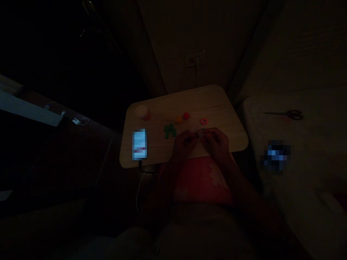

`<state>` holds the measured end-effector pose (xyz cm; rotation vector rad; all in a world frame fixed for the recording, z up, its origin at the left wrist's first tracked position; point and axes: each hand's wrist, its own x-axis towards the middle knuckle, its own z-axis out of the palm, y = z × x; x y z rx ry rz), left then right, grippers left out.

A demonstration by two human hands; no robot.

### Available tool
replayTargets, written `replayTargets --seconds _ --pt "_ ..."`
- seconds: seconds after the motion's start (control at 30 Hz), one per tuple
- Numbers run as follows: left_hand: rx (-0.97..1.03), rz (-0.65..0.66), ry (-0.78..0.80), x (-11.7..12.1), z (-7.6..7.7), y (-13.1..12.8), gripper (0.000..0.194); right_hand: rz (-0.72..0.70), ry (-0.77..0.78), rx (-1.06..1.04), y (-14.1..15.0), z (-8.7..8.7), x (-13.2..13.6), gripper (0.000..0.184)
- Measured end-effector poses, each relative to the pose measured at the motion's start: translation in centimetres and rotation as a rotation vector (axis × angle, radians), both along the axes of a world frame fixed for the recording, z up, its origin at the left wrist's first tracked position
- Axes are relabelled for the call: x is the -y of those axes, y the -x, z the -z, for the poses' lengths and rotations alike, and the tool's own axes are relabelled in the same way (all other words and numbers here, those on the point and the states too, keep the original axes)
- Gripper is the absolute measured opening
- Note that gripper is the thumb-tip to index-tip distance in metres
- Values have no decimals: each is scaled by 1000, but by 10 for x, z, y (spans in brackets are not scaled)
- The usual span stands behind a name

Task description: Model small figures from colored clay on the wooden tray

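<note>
In dim light my left hand [185,143] rests at the near edge of a small wooden table [157,108], fingers curled in. A small dark piece [197,135] shows at its fingertips; its kind is too dark to make out. Just to the right, my right hand [217,142] is closed too, thumb and fingers pinched together near that piece. What the right fingers hold, if anything, is unclear. Beyond the hands lie a pink flower-shaped ring [204,121], a red ball [186,115] and an orange-yellow lump [178,120]. A green piece with several lobes [170,130] lies left of my left hand.
A lidded jar [142,112] stands at the table's back left, with a lit phone [139,144] in front of it. A dark cable [146,172] runs off the near edge. Scissors [290,114] and a blurred-out device [275,157] lie on a pale surface at right.
</note>
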<state>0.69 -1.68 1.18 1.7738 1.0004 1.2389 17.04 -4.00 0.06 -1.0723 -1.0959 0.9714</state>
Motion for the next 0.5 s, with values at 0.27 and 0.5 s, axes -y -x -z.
replayTargets --seconds 0.27,0.5 --pt "22 36 87 -2 2 2 38 -15 16 -81 -1 -1 2 20" --pt "35 15 42 -6 2 2 27 13 -17 -9 -3 2 1 17"
